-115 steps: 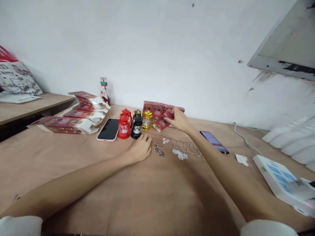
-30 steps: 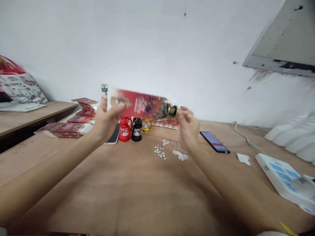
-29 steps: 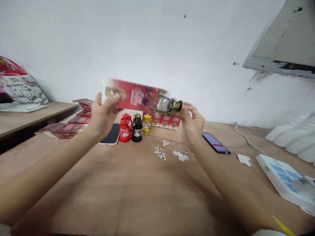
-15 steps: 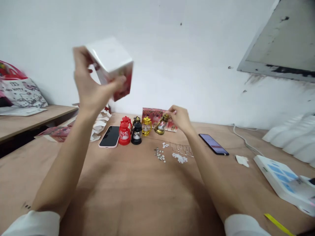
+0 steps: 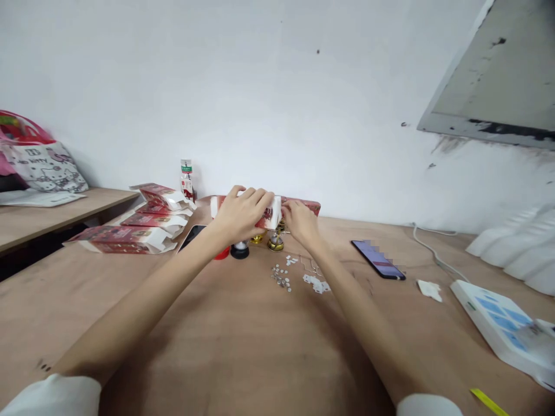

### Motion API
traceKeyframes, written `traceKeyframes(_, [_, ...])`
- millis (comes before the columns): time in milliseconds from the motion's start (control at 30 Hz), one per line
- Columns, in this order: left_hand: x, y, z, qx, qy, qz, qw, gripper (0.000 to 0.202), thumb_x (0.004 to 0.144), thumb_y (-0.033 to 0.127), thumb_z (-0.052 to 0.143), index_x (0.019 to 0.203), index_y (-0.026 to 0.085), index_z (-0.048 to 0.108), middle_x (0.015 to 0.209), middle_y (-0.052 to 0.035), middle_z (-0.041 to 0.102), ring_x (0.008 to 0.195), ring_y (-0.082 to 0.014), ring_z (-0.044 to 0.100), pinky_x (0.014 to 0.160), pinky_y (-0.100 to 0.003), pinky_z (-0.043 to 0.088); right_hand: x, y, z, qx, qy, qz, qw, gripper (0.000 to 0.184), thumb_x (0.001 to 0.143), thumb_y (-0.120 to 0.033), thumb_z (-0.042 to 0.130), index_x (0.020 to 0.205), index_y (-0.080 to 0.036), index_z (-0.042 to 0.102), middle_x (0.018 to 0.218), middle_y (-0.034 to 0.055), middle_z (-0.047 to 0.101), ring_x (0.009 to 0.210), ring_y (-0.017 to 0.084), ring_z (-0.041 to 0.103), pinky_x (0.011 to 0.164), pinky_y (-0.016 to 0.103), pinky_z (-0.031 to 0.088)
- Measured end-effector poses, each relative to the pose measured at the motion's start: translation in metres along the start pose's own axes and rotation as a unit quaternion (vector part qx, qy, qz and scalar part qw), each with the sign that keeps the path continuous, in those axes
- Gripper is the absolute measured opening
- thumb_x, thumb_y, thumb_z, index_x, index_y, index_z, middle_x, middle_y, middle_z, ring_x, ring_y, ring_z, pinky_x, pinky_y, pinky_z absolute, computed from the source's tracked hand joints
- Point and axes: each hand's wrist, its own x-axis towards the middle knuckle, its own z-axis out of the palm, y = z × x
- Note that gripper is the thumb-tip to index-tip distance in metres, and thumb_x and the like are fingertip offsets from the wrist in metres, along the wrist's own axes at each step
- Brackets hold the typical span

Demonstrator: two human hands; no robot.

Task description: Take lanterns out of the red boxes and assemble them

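Left hand (image 5: 240,212) closed over the top of a red-and-white box (image 5: 266,215), palm down, fingers draped over its far edge. We read this as a grip from above that keeps the box level, white end turned to the right hand (image 5: 300,222). The right hand sits at that end, fingers curled toward it; we cannot tell whether it pinches anything. The box hangs just above the tabletop (image 5: 260,346), over small lanterns: black lantern (image 5: 240,249) below the left hand, bronze lantern (image 5: 274,242) below the box's end. Both forearms reach forward, nearly straight, converging. Silver pieces (image 5: 281,278) lie nearer us than the hands; dark phone (image 5: 378,260) well right.
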Motion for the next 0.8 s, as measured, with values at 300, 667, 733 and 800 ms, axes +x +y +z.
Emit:
traceKeyframes(300, [0.001, -0.004, -0.010, 0.115, 0.025, -0.022, 0.993, 0.041, 0.073, 0.029, 0.059, 0.109, 0.017, 0.045, 0.111, -0.0127, 0.059, 0.098, -0.0284, 0.054, 0.085, -0.040, 0.032, -0.009, -0.040, -0.055, 0.208, -0.015, -0.075, 0.975, 0.019, 0.083, -0.030, 0.050, 0.096, -0.020, 0.059, 0.085, 0.0035, 0.067, 0.075, 0.016, 0.061, 0.072, 0.033, 0.045])
traceKeyframes(667, [-0.002, -0.005, -0.011, 0.199, 0.011, 0.033, 0.979, 0.039, 0.076, 0.020, 0.049, 0.114, 0.018, 0.045, 0.118, -0.0100, 0.058, 0.102, -0.0275, 0.052, 0.079, -0.039, 0.034, -0.011, -0.037, -0.050, 0.265, -0.130, -0.016, 0.955, 0.029, 0.074, -0.026, 0.058, 0.100, -0.021, 0.046, 0.094, 0.0053, 0.063, 0.081, 0.017, 0.059, 0.077, 0.036, 0.047])
traceKeyframes(733, [-0.002, -0.008, -0.012, 0.201, 0.016, 0.046, 0.978, 0.040, 0.076, 0.019, 0.048, 0.116, 0.020, 0.044, 0.119, -0.0093, 0.058, 0.104, -0.0275, 0.051, 0.080, -0.039, 0.035, -0.010, -0.038, -0.043, 0.273, -0.115, -0.006, 0.955, 0.032, 0.071, -0.025, 0.058, 0.100, -0.022, 0.045, 0.096, 0.0049, 0.062, 0.084, 0.017, 0.059, 0.078, 0.036, 0.047])
traceKeyframes(800, [-0.001, -0.011, -0.015, 0.197, 0.013, 0.054, 0.979, 0.042, 0.075, 0.020, 0.050, 0.117, 0.021, 0.044, 0.119, -0.0083, 0.058, 0.106, -0.0270, 0.051, 0.081, -0.039, 0.034, -0.010, -0.041, -0.038, 0.262, -0.096, 0.008, 0.960, 0.037, 0.067, -0.024, 0.059, 0.101, -0.022, 0.043, 0.094, 0.0036, 0.061, 0.084, 0.017, 0.058, 0.077, 0.036, 0.046])
